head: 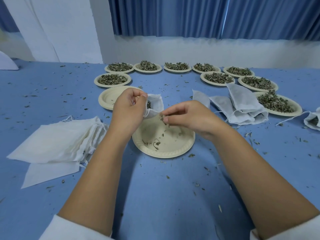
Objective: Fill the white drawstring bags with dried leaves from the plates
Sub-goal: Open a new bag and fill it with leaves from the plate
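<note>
The bag (155,106) is in the air over the middle of the table (155,191), its mouth open and turned toward you, with some dried leaf showing inside. Your left hand (129,108) has its fingers curled and pinches the bag's upper rim, holding it open. Your right hand (188,116) is just beside the bag's lower rim, thumb and fingertips pinched on a small clump of leaves (162,118). Right under both hands lies the plate (166,153), with only a few scraps of leaf on it. Behind your left hand sits a short stack of empty plates (105,99). To your left, flat bags (57,141) lie in a fanned pile, strings toward the plate. To your right, filled bags (242,108) lean on one another in a heap, and one more bag (313,120) is cut off at the right edge. Beyond them, full plates (97,81) of leaves curve along the far side of the table and round to the right. Leaf crumbs (191,155) are scattered over the blue table, and a blue curtain (207,16) hangs behind it.
</note>
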### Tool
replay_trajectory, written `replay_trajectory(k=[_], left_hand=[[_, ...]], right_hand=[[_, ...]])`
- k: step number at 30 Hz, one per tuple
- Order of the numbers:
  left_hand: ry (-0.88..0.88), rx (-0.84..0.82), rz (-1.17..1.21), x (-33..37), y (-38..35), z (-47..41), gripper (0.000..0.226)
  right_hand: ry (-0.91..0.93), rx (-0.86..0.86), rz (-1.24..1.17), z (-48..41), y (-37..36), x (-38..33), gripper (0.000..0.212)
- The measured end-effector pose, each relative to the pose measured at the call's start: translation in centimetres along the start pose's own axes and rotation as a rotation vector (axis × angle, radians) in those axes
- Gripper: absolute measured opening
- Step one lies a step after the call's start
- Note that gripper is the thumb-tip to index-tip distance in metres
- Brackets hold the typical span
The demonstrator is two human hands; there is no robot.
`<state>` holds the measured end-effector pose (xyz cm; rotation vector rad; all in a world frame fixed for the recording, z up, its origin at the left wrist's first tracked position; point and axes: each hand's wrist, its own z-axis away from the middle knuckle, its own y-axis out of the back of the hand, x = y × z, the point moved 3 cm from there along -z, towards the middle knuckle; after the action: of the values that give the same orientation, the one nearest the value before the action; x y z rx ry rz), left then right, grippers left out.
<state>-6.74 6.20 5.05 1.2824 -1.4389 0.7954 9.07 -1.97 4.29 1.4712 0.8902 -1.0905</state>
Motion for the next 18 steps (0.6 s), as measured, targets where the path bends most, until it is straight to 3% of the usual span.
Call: replay_trajectory(k=[3,8,18], left_hand=[[0.008,-0.025,-0.007,-0.1,-0.1,0.0,0.012],[0.018,-0.088,-0.029,-0.2,-0.6,0.1,0.012],[-0.033,-0.171,-0.058,-0.1,-1.6,0.5,0.014]], right_hand=[[0.004,0.086,-0.233,-0.1,0.4,-0.1,0.016],[0.069,0.174,-0.362,-0.4,-0.1,-0.5,0.017],[0.116,0.39,-0.023,0.0,-1.7,-0.6,0.02]])
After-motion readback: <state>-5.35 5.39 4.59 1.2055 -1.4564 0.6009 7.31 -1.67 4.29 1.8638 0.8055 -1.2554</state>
